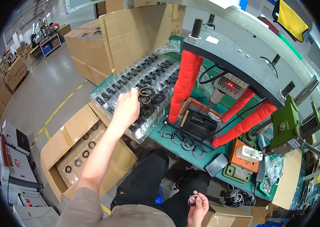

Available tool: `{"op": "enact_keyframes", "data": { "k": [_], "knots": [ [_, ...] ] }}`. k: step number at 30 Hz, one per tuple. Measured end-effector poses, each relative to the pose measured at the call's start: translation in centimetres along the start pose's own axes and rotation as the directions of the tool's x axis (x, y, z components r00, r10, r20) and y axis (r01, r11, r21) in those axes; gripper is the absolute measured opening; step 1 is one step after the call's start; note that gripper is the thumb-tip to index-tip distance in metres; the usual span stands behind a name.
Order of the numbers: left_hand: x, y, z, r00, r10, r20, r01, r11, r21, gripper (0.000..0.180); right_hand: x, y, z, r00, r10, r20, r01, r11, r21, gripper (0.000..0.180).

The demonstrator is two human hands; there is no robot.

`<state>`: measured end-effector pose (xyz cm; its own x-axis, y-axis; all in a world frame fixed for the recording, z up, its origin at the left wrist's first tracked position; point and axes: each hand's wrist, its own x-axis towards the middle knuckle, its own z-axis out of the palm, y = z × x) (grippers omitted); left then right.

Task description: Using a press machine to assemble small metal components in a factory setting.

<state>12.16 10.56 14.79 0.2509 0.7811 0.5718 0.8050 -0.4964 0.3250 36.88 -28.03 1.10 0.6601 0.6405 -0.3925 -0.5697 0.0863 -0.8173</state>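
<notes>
My left hand (126, 108) is stretched over the clear plastic trays (109, 89), fingers closed on the edge of a black ring (146, 95). Other loose black rings (147, 111) lie just beneath it on the trays, among rows of small black parts. Low in the view, above my right thigh, my right hand (198, 209) pinches another dark ring (190, 201) with a paler inner edge between thumb and fingers.
An open carton (65, 142) with dark rings in rows stands at left. On the green bench (160, 138), a press with red-wrapped posts (184, 81) surrounds a black fixture (197, 122). Flat black pieces (188, 143) and a grey pedal-like block (216, 165) lie near the front edge.
</notes>
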Motion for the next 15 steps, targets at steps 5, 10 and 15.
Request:
{"op": "enact_keyframes", "data": {
  "k": [5, 10, 15],
  "knots": [
    [0.3, -2.1, 1.7, 0.977, 0.211, 0.007, -0.206, 0.946, 0.249, 0.022, 0.5, 0.0, -0.3, 1.000, 0.015, 0.018, -0.014, 1.000, -0.013, 0.023],
    [0.1, -1.1, -0.4, 0.979, 0.136, 0.151, -0.151, 0.984, 0.090, 0.029, 0.4, 0.1, -0.8, 0.999, 0.023, 0.037, -0.022, 0.999, -0.027, 0.035],
    [0.0, -1.2, -2.1, 0.970, 0.074, 0.231, -0.077, 0.997, 0.006, 0.031, -0.4, -0.9, 0.9, 1.000, 0.009, 0.024, -0.009, 1.000, -0.002, 0.019]
  ]
}}
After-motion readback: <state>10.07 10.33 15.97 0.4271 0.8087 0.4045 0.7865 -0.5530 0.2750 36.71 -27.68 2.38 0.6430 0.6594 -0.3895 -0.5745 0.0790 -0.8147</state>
